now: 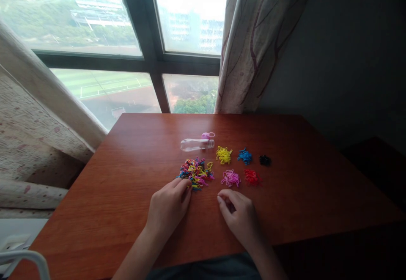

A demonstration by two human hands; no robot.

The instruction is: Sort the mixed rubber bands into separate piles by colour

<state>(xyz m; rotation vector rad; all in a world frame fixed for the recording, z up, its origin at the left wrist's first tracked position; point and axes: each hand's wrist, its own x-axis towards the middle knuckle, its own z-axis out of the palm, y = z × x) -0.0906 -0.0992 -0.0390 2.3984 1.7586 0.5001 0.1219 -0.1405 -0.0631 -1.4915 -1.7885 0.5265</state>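
Observation:
A mixed pile of small plastic stitch markers (197,171), in several colours, lies mid-table. My left hand (169,204) touches its near left edge, thumb and fingers pinched together; whatever they grip is hidden. Right of the pile are sorted heaps: yellow markers (224,155), blue markers (244,156), black markers (264,160), pink markers (231,178) and red markers (252,177). Just in front of the pink heap my right hand (238,212) rests on the table, fingers curled and closed, with nothing visible in them.
Behind the mixed pile a clear plastic bottle (194,145) lies on its side, beside a pink cap with a loop (207,135). The brown wooden table (127,178) reaches to a window with curtains (253,43). A white curved frame (28,254) stands at lower left.

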